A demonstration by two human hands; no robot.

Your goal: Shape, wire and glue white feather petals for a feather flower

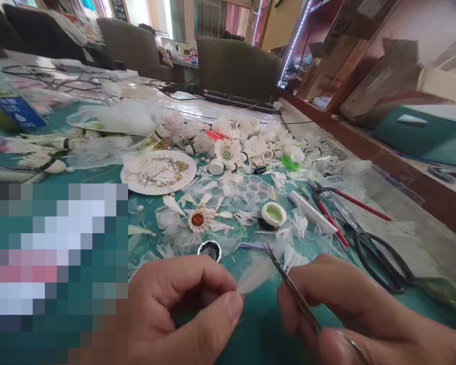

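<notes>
Between the thumb and forefinger of my left hand (190,299), a pale, thin feather (256,274) is pinched, its wide end pointing up and right. My right hand (338,299) is closed round small metal scissors (292,291). Their blades point up and left, and the tips are close beside the feather without clearly touching it. Part of the scissor handle is hidden by my fingers. Just beyond my left hand lies a small dark round cap (210,250). Further off, a flower-like piece with an orange stone (198,219) lies among white feather bits.
A white plate (131,185) holds wire and bead pieces. Behind it are heaped shuttlecocks (251,139). A small pot of green paste (273,214), red-handled pliers (332,223) and large black-handled scissors (382,261) lie at the right. The lower left is pixelated.
</notes>
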